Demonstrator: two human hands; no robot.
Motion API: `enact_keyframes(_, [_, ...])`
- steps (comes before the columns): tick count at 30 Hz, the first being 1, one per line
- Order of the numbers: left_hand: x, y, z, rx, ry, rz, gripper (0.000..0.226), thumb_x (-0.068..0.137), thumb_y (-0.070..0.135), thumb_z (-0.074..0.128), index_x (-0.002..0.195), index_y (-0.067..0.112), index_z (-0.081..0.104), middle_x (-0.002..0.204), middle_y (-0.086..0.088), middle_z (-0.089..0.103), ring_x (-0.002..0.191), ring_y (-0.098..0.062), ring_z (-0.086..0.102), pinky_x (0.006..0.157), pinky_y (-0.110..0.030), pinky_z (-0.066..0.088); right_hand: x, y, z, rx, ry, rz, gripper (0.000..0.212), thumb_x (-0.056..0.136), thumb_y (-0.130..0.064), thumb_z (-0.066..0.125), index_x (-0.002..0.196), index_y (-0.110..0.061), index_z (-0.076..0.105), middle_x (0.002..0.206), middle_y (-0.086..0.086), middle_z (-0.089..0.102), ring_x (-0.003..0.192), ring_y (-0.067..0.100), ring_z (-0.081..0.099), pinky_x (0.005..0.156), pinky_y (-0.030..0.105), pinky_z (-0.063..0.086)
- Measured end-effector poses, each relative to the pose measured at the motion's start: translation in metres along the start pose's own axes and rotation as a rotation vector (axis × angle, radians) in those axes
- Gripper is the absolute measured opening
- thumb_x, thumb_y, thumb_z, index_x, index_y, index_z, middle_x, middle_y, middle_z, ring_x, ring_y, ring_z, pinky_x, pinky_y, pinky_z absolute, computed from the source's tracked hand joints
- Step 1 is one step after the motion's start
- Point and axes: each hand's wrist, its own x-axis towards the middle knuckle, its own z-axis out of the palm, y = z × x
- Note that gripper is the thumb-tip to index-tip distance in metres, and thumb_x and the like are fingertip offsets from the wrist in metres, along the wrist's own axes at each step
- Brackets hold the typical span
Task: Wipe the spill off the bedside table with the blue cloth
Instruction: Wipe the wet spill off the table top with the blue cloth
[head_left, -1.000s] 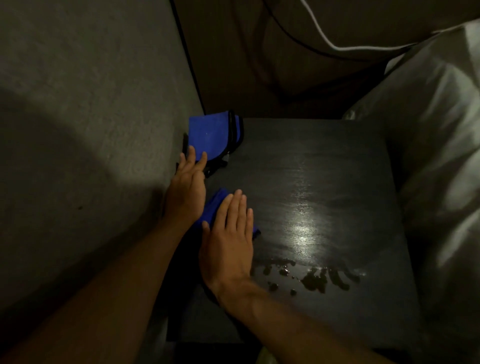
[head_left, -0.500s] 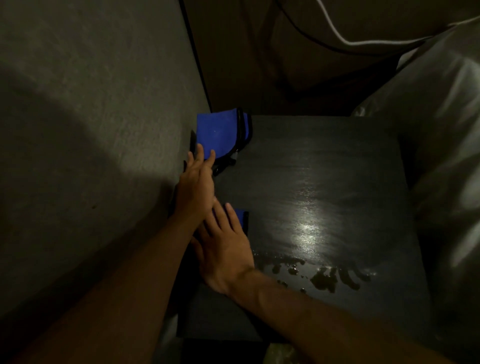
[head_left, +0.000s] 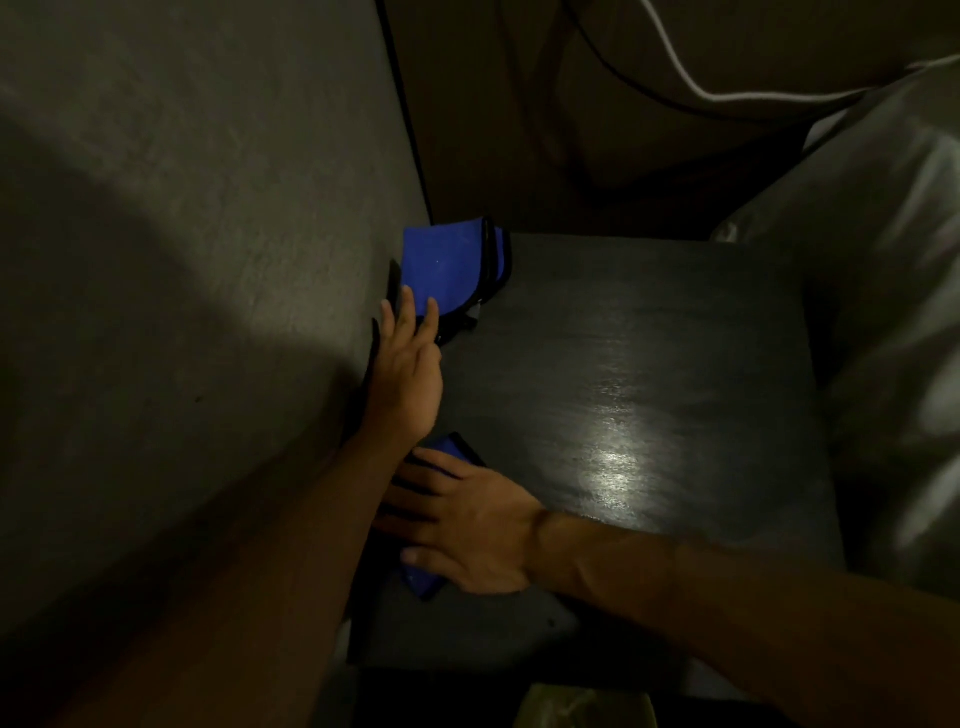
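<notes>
The right hand (head_left: 467, 535) is laid flat, palm down, with straight, slightly spread fingers pointing toward 9 o'clock; nothing is gripped, and the blue cloth (head_left: 423, 582) is pressed beneath it. The cloth is mostly covered by the palm. One blue corner is seen past the fingers at 12 o'clock of the hand and another below the thumb at 7 o'clock. The cloth lies at the table's left edge, near its front.

The left hand (head_left: 408, 374) is placed just beyond, at 11 o'clock of the right hand, its wrist crossing above the right fingertips. Its fingers are held straight and close together, pointing to 12 o'clock. Their tips are set on the near edge of a folded blue piece (head_left: 447, 265) with black trim, and nothing is clasped.

That piece is propped in the far-left corner of the dark bedside table (head_left: 649, 338). A bright glare (head_left: 613, 462) is seen on the tabletop at 3 o'clock of the right hand. A grey wall (head_left: 208, 260) is seen at 9 o'clock and pale bedding (head_left: 883, 312) at 3 o'clock.
</notes>
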Motion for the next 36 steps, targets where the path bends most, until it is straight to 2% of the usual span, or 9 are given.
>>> enact_keyframes(4, [0.001, -0.008, 0.011, 0.124, 0.003, 0.031, 0.063, 0.099, 0.008, 0.031, 0.153, 0.017, 0.0, 0.162, -0.007, -0.013, 0.147, -0.025, -0.014, 0.114, -0.032, -0.01, -0.014, 0.007, 0.002, -0.07, -0.111, -0.11, 0.057, 0.105, -0.038, 0.02, 0.159, -0.023, 0.03, 0.168, 0.003, 0.023, 0.156, 0.024, 0.007, 0.125, 0.045, -0.003])
enact_keyframes(6, [0.0, -0.01, 0.013, 0.14, -0.017, 0.044, 0.066, 0.098, 0.012, 0.035, 0.153, 0.018, -0.002, 0.161, -0.006, -0.016, 0.147, -0.024, -0.016, 0.12, -0.041, -0.005, -0.022, 0.012, 0.002, -0.094, -0.151, -0.172, 0.056, 0.106, -0.036, 0.018, 0.159, -0.024, 0.03, 0.168, 0.002, 0.022, 0.156, 0.024, 0.007, 0.126, 0.045, -0.002])
enact_keyframes(9, [-0.01, -0.011, 0.012, 0.047, -0.009, 0.13, 0.071, 0.095, 0.018, 0.038, 0.153, 0.024, -0.003, 0.159, -0.003, -0.018, 0.147, -0.023, -0.015, 0.121, -0.049, 0.004, -0.035, 0.018, 0.0, -0.069, -0.195, -0.231, 0.057, 0.105, -0.034, 0.017, 0.159, -0.026, 0.029, 0.168, 0.001, 0.022, 0.157, 0.024, 0.005, 0.126, 0.046, -0.002])
enact_keyframes(12, [-0.03, -0.011, 0.007, 0.008, 0.043, 0.18, 0.071, 0.093, 0.024, 0.04, 0.154, 0.028, 0.004, 0.162, -0.005, -0.01, 0.148, -0.03, -0.009, 0.119, -0.049, 0.002, -0.053, 0.022, -0.005, -0.08, -0.216, -0.238, 0.057, 0.104, -0.033, 0.027, 0.161, -0.028, 0.023, 0.17, -0.002, 0.015, 0.157, 0.023, -0.001, 0.125, 0.047, -0.003])
enact_keyframes(15, [-0.05, -0.012, 0.009, 0.109, -0.014, 0.251, 0.065, 0.092, 0.032, 0.034, 0.153, 0.028, 0.015, 0.163, -0.003, -0.003, 0.149, -0.03, -0.005, 0.119, -0.048, 0.0, -0.068, 0.026, -0.011, -0.065, -0.216, -0.244, 0.059, 0.104, -0.031, 0.041, 0.161, -0.029, 0.024, 0.17, -0.002, 0.013, 0.157, 0.023, -0.002, 0.125, 0.047, -0.003])
enact_keyframes(20, [-0.058, -0.017, 0.016, 0.27, -0.061, 0.301, 0.061, 0.092, 0.039, 0.024, 0.152, 0.027, 0.019, 0.163, -0.004, 0.006, 0.149, -0.026, 0.002, 0.12, -0.045, 0.004, -0.089, 0.031, -0.017, -0.046, -0.233, -0.238, 0.059, 0.104, -0.031, 0.042, 0.161, -0.03, 0.024, 0.17, -0.003, 0.01, 0.157, 0.021, -0.004, 0.125, 0.046, -0.006])
enact_keyframes(24, [-0.058, -0.016, 0.019, 0.331, -0.057, 0.286, 0.062, 0.094, 0.037, 0.033, 0.152, 0.031, 0.012, 0.163, -0.002, 0.001, 0.148, -0.022, -0.004, 0.119, -0.044, 0.003, -0.105, 0.037, -0.022, -0.042, -0.261, -0.231, 0.059, 0.104, -0.032, 0.04, 0.161, -0.031, 0.022, 0.171, -0.003, 0.007, 0.156, 0.02, -0.008, 0.124, 0.045, -0.01])
enact_keyframes(27, [-0.059, -0.014, 0.017, 0.256, -0.048, 0.267, 0.064, 0.094, 0.029, 0.046, 0.152, 0.033, 0.017, 0.163, 0.0, 0.002, 0.149, -0.02, -0.002, 0.12, -0.043, 0.003, -0.116, 0.039, -0.024, -0.052, -0.283, -0.218, 0.059, 0.105, -0.034, 0.037, 0.161, -0.032, 0.018, 0.171, -0.003, 0.003, 0.156, 0.02, -0.012, 0.124, 0.046, -0.01])
enact_keyframes(36, [-0.06, -0.01, 0.013, 0.172, -0.042, 0.234, 0.062, 0.093, 0.024, 0.049, 0.15, 0.034, 0.025, 0.163, 0.006, 0.002, 0.149, -0.016, -0.003, 0.12, -0.043, 0.002, -0.126, 0.039, -0.022, -0.069, -0.288, -0.18, 0.06, 0.106, -0.035, 0.036, 0.162, -0.035, 0.014, 0.171, -0.004, -0.001, 0.155, 0.019, -0.014, 0.123, 0.046, -0.012])
